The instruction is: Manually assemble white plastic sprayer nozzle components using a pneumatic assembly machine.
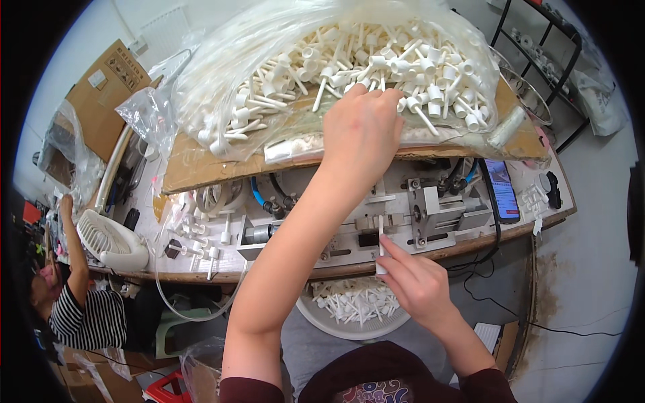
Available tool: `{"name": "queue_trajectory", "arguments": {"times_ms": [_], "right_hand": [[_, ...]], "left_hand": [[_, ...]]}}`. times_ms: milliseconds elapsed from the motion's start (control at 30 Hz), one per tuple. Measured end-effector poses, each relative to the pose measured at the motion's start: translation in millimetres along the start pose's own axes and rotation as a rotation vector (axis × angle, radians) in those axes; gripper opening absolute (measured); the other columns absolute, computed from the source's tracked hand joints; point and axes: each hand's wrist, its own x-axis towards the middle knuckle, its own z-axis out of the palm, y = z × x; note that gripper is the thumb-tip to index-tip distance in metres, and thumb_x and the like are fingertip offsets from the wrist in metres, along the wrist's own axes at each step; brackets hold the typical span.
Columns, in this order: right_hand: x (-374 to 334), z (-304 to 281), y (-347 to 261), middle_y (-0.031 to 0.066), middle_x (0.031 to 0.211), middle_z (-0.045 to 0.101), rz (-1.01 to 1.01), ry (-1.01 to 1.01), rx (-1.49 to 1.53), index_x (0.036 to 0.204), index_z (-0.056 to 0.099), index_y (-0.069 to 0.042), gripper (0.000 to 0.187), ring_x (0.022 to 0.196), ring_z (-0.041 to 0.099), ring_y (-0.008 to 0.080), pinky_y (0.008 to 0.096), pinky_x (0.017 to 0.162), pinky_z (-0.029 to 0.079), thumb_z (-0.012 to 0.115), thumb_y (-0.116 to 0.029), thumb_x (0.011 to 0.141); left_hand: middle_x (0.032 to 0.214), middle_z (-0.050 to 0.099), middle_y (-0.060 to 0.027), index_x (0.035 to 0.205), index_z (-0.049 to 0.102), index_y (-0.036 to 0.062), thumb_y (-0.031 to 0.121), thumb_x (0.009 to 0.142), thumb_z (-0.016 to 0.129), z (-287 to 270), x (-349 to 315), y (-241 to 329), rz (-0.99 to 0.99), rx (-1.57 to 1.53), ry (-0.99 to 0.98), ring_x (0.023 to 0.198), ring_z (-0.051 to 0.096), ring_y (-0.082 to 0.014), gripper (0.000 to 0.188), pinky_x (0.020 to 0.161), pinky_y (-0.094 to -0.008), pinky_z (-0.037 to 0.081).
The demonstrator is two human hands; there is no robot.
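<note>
off the bench's left end, one co-worker [87, 312] in a striped top. bench [547, 209], left front edge: one white fan-like device [111, 242], then loose white parts [213, 254], too overlapped to count. left metal block [251, 250] near the front edge, partly behind the forearm. left hand [363, 127] at the front of one heap [423, 67] of white pieces, uncountable, on one cardboard sheet [201, 168] over the bench's back; fingertips hidden, cannot tell if it grips. one basin [359, 334] below the front edge, its pieces uncountable. right hand [423, 285] pinches one white stemmed piece [381, 232] at the front edge, before the fixture [366, 223]; contact unclear. step, as i judge: presenting one piece, fetching another. next likely calls for lining up the stem, fingers clear. farther right, one larger metal block [437, 211]; one phone [502, 191] near the right end.
</note>
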Motion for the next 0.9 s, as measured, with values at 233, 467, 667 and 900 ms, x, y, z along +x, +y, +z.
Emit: {"name": "queue_trajectory", "arguments": {"times_ms": [233,467,667,900], "right_hand": [[12,-2,-4,0.0190,0.128,0.067,-0.097,-0.049,-0.065,0.099,0.069,0.001,0.028,0.075,0.069,0.0199,0.0302,0.064,0.055,0.067,-0.004,0.072],[5,5,1,0.0209,0.126,0.067,-0.109,0.026,0.031,0.103,0.069,0.004,0.032,0.085,0.070,0.0225,0.0307,0.068,0.055,0.066,-0.006,0.073],[17,-4,-7,0.0201,0.125,0.068,-0.100,-0.136,-0.128,0.102,0.070,0.002,0.028,0.073,0.068,0.0145,0.0276,0.061,0.047,0.067,-0.007,0.076],[30,-1,-2,0.0194,0.121,0.071,-0.145,-0.104,-0.220,0.099,0.069,0.002,0.026,0.061,0.064,0.0118,0.0260,0.055,0.044,0.067,-0.007,0.075]], "left_hand": [[0.093,0.074,-0.0089,0.103,0.074,0.0081,0.011,0.085,0.070,-5,7,1,0.037,0.088,-0.102,0.082,0.070,-0.0293,0.018,0.073,-0.0396,0.056],[0.116,0.072,-0.0133,0.107,0.074,0.0042,-0.005,0.077,0.075,-79,-45,23,0.039,-0.181,0.063,0.097,0.072,-0.0252,0.031,0.084,-0.0326,0.058],[0.132,0.065,-0.0216,0.110,0.074,-0.0023,-0.003,0.069,0.084,-95,-87,31,-0.018,-0.303,0.034,0.111,0.070,-0.0283,0.042,0.094,-0.0366,0.056],[0.136,0.057,-0.0182,0.115,0.075,0.0049,-0.007,0.068,0.082,-102,-119,40,-0.155,-0.277,-0.014,0.111,0.064,-0.0264,0.048,0.092,-0.0368,0.058]]}}
